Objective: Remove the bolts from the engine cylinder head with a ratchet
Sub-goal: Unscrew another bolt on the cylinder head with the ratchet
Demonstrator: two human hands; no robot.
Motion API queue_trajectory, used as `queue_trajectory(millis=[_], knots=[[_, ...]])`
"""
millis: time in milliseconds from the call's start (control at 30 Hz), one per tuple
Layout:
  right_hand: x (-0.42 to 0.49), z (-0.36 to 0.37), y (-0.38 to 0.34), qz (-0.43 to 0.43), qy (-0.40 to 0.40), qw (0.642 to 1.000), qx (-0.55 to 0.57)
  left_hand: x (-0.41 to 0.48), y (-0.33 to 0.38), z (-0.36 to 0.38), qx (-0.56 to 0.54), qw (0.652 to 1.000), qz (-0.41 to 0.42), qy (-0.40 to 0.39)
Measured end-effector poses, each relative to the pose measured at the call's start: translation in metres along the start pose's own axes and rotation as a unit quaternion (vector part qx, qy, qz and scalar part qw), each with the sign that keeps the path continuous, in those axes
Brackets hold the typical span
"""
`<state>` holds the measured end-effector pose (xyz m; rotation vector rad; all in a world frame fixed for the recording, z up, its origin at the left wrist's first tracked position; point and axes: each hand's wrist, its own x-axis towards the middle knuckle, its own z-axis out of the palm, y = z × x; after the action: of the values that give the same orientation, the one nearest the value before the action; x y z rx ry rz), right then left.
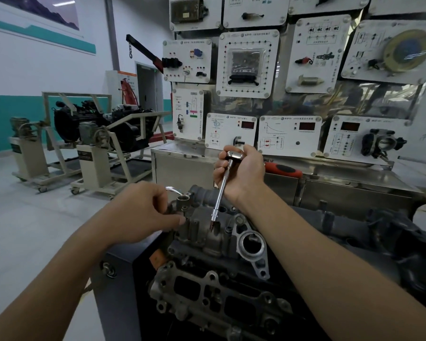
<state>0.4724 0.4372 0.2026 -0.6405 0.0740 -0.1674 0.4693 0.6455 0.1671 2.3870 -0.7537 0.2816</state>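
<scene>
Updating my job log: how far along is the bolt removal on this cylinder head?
Done: no removed bolts are visible. In hand: the right hand grips the ratchet, its extension bar tip down on the cylinder head, which the left hand steadies. Left: seemingly the bolts themselves.

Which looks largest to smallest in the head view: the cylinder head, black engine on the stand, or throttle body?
1. cylinder head
2. black engine
3. throttle body
The engine stands far back, so this is apparent size only.
</scene>
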Motion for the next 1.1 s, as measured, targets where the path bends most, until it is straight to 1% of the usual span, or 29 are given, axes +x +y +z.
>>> queue_trajectory(millis=[133,200,267,333,367,400,433,467,500,533,567,633,700,800,867,967,1033,1100], knots=[[0.0,0.001,0.0,0.004,-0.01,1.0,0.005,0.004,0.002,0.008,-0.024,0.997,0.038,-0.062],[0.0,0.0,-0.001,0.005,-0.011,1.0,0.009,0.005,0.005,0.013,-0.009,0.996,0.052,-0.066],[0.0,0.0,-0.001,0.008,-0.01,1.0,0.012,0.006,0.005,0.015,-0.016,0.998,0.051,-0.045],[0.0,0.001,-0.001,0.013,-0.009,1.0,0.021,0.008,0.006,0.011,-0.052,0.998,0.036,0.02],[0.001,0.002,-0.002,0.016,-0.007,0.999,0.027,0.009,0.008,0.006,-0.089,0.994,0.027,0.055],[0.001,0.003,-0.004,0.02,-0.006,0.999,0.035,0.011,0.011,0.0,-0.156,0.984,0.009,0.081],[0.001,0.004,-0.008,0.024,-0.005,0.999,0.043,0.014,0.015,-0.006,-0.249,0.964,-0.011,0.091],[0.001,0.005,-0.013,0.026,-0.007,0.998,0.049,0.017,0.021,-0.012,-0.347,0.934,-0.031,0.084],[0.0,0.008,-0.02,0.026,-0.011,0.998,0.049,0.02,0.028,-0.018,-0.431,0.899,-0.045,0.067],[-0.003,0.011,-0.03,0.022,-0.015,0.999,0.043,0.023,0.038,-0.022,-0.49,0.869,-0.053,0.046],[-0.007,0.014,-0.04,0.013,-0.019,0.999,0.033,0.026,0.048,-0.024,-0.529,0.847,-0.054,0.023],[-0.021,0.019,-0.066,-0.007,-0.025,1.0,0.007,0.032,0.074,-0.02,-0.576,0.816,-0.046,-0.016],[-0.042,0.022,-0.098,-0.028,-0.034,0.999,-0.023,0.035,0.105,-0.007,-0.6,0.797,-0.034,-0.05],[-0.094,0.014,-0.153,-0.046,-0.069,0.994,-0.073,0.03,0.166,0.024,-0.612,0.781,-0.003,-0.124],[-0.139,-0.004,-0.191,-0.046,-0.097,0.991,-0.084,0.02,0.211,0.051,-0.606,0.775,0.013,-0.18],[-0.224,-0.049,-0.242,-0.073,-0.103,0.986,-0.11,-0.006,0.283,0.095,-0.551,0.784,0.064,-0.278],[-0.285,-0.088,-0.265,-0.105,-0.069,0.984,-0.126,-0.029,0.334,0.128,-0.507,0.782,0.114,-0.344],[-0.338,-0.134,-0.282,-0.132,-0.003,0.984,-0.116,-0.054,0.386,0.165,-0.479,0.772,0.151,-0.389]])
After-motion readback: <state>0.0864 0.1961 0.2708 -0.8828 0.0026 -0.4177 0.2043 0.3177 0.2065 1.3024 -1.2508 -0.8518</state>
